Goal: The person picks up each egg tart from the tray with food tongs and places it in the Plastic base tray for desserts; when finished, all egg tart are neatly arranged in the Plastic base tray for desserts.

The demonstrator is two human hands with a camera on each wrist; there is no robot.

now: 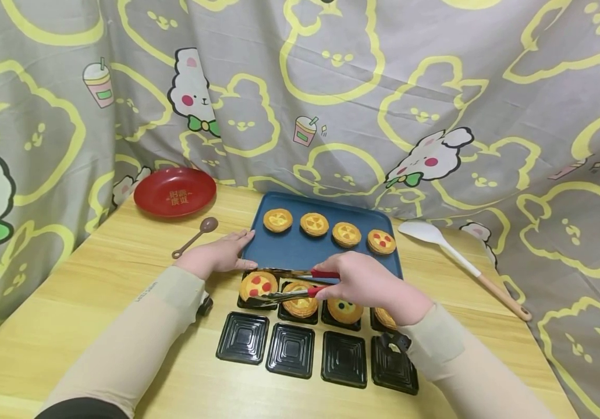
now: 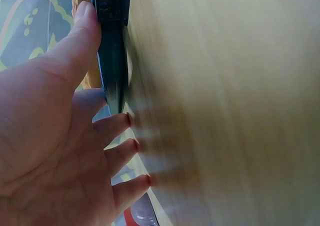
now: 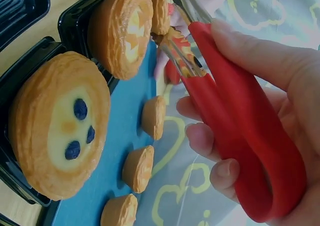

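Note:
My right hand grips red-handled tongs. Their metal arms spread around the egg tart with red fruit, at the left end of the nearer row; whether they touch it I cannot tell. That tart sits in a black square holder, beside a yellow-topped tart, a blueberry tart and one mostly hidden behind my right wrist. My left hand rests at the left edge of the blue tray, fingers extended, fingertips by the tabletop in the left wrist view. Several tarts line the tray's far side.
Several black square holders without tarts lie in the front row. A red plate and a brown spoon are at left. On the right lies a white spatula-like utensil with a wooden handle. A patterned curtain hangs behind.

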